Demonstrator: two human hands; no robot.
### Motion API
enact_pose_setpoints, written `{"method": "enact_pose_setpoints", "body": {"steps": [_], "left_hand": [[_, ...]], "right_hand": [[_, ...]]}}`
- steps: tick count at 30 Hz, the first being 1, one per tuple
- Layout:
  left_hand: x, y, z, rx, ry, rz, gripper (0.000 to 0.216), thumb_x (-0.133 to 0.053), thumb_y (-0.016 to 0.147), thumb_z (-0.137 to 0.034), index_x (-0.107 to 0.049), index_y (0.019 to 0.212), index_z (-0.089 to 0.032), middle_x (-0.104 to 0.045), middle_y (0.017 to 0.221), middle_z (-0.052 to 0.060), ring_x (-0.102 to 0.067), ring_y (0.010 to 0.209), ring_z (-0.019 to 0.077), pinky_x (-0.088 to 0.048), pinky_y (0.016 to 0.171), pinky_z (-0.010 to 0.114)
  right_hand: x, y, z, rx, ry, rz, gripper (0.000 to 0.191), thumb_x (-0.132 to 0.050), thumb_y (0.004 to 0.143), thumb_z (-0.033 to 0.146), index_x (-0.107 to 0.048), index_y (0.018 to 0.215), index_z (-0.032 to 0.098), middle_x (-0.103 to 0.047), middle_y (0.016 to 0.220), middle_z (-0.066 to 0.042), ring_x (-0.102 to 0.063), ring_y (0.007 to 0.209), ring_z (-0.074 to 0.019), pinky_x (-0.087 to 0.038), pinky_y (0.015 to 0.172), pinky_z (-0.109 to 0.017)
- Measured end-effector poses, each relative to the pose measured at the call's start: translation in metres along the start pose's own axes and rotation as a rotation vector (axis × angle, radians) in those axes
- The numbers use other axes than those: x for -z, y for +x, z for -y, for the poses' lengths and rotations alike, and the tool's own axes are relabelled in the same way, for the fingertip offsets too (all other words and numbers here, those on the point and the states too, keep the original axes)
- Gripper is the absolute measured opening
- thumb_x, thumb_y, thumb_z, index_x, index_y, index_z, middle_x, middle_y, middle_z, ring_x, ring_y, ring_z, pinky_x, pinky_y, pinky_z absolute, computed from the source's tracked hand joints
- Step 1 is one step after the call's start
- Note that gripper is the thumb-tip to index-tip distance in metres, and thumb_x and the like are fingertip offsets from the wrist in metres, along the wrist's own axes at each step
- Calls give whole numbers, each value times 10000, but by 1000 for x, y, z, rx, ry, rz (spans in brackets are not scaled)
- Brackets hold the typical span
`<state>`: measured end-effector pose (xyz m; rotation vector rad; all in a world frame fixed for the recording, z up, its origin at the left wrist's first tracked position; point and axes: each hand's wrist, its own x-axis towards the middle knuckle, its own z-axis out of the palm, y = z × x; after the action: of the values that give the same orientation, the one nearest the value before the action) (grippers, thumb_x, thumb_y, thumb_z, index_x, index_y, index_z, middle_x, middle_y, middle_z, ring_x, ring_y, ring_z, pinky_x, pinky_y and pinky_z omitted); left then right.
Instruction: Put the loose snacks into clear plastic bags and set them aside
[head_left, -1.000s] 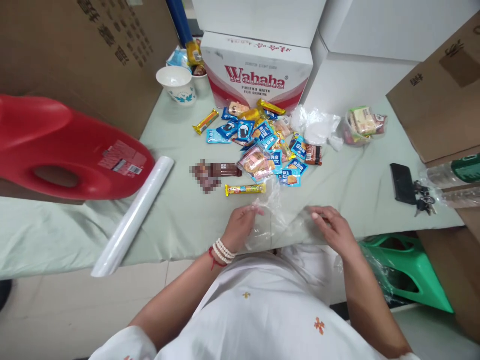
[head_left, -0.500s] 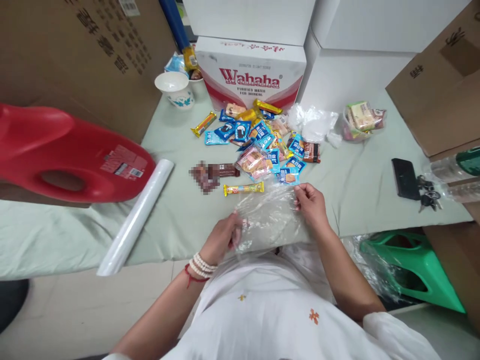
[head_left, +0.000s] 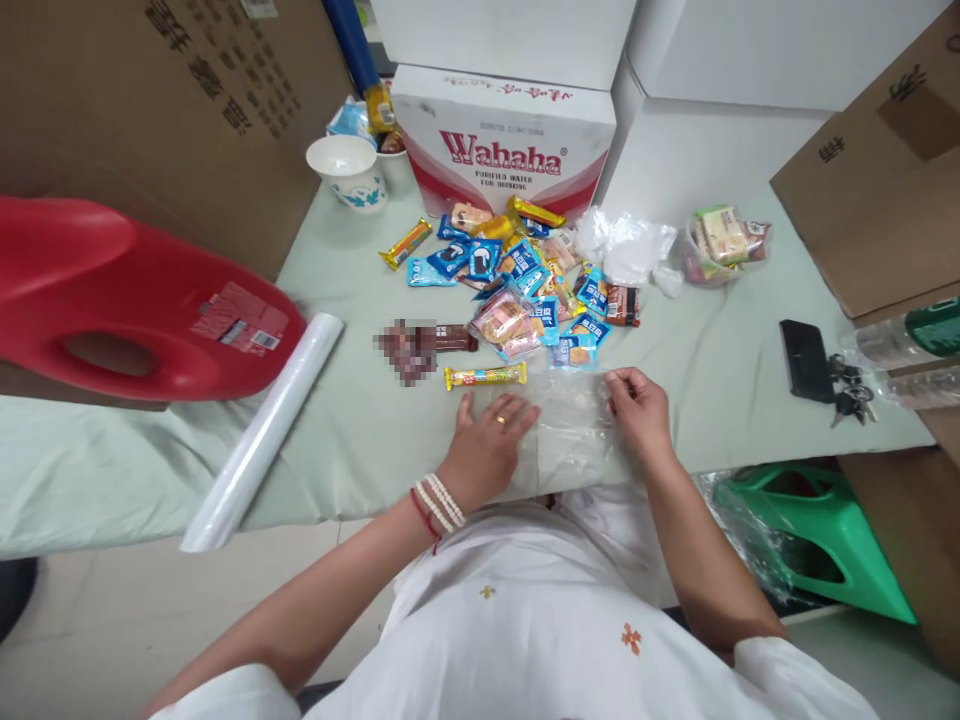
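A clear plastic bag (head_left: 574, 430) lies flat near the table's front edge. My left hand (head_left: 487, 440) rests palm down over the bag's left side, its fingers spread. At the bag's upper right corner my right hand (head_left: 637, 410) pinches the film between thumb and fingers. Just beyond my left fingertips lies a yellow wrapped snack stick (head_left: 486, 376). A brown wrapped bar (head_left: 455, 338) sits behind it, beside a blurred-out patch. Farther back is a heap of small wrapped snacks (head_left: 523, 262) in blue, yellow and pink packets.
A roll of plastic bags (head_left: 262, 435) and a big red jug (head_left: 142, 300) stand left. Paper cup (head_left: 346, 172), Wahaha carton (head_left: 502, 150), crumpled clear bags (head_left: 634, 245) and a filled snack bag (head_left: 724, 245) line the back. Phone (head_left: 806, 360) and keys (head_left: 853, 390) lie right.
My left hand has let go of the bag's left edge and moved right and up, now flat on it. The bag has gone from held up to lying on the table.
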<state>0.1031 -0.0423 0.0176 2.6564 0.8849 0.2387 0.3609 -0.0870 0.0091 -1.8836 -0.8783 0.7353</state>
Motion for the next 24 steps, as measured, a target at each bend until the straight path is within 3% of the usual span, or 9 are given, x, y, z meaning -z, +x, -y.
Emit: {"method": "enact_pose_setpoints", "body": {"steps": [3, 7, 9, 11, 13, 18, 21, 24], "left_hand": [[-10, -7, 13, 102, -92, -11, 651, -516, 841, -145, -480, 1489, -193, -491, 1583, 182, -461, 1468, 324, -186, 1215, 727], [-17, -17, 13, 169, -206, -142, 378, -463, 938, -219, -644, 1270, -226, -619, 1472, 125, -508, 1433, 280, -231, 1228, 647], [-21, -17, 8, 214, -220, -192, 282, -432, 998, -259, -700, 1079, -232, -692, 1372, 100, -540, 1406, 273, -259, 1220, 624], [-25, -15, 4, 237, -190, -213, 259, -452, 1010, -281, -704, 999, -220, -711, 1341, 105, -550, 1396, 285, -278, 1209, 616], [-28, -14, 1, 226, -138, -212, 232, -487, 993, -261, -703, 1057, -209, -690, 1377, 124, -539, 1409, 301, -282, 1204, 619], [-27, -14, -1, 206, -36, -169, 395, -544, 927, -210, -657, 1304, -224, -537, 1557, 152, -492, 1447, 308, -257, 1213, 623], [-25, -14, -2, 200, -17, -140, 469, -540, 914, -225, -627, 1375, -227, -471, 1613, 137, -468, 1461, 306, -240, 1221, 614], [-24, -13, -3, 208, -20, -125, 572, -521, 906, -230, -548, 1475, -185, -404, 1652, 143, -440, 1478, 315, -237, 1223, 604]], "right_hand": [[31, 6, -17, -42, -107, -35, 366, -601, 882, 556, -682, 885, 199, -556, 540, 36, -503, 514, -148, -409, 559, -262], [76, 16, -30, -60, -470, 90, 358, -575, 880, 518, -727, 930, 198, -623, 638, -12, -569, 611, -188, -427, 621, -297], [89, 25, -18, 23, -688, 23, 360, -583, 875, 494, -748, 982, 193, -657, 760, -55, -596, 680, -212, -445, 666, -327], [86, 35, 7, 199, -796, -107, 360, -573, 902, 463, -751, 1038, 182, -666, 883, -96, -615, 759, -231, -466, 722, -348], [63, 44, 41, 423, -800, -94, 324, -539, 949, 391, -737, 1096, 182, -673, 975, -116, -631, 847, -242, -480, 774, -351], [-43, 71, 111, 902, -975, 468, 312, -479, 993, 182, -707, 1203, 218, -682, 1213, -110, -588, 1148, -290, -464, 863, -358], [-94, 95, 128, 970, -1086, 669, 487, -540, 964, 153, -569, 1441, 244, -549, 1492, -96, -559, 1243, -292, -461, 886, -352], [-118, 118, 140, 903, -1190, 850, 750, -716, 829, 163, -471, 1532, 259, -488, 1552, -97, -580, 1224, -292, -456, 875, -317]]}}
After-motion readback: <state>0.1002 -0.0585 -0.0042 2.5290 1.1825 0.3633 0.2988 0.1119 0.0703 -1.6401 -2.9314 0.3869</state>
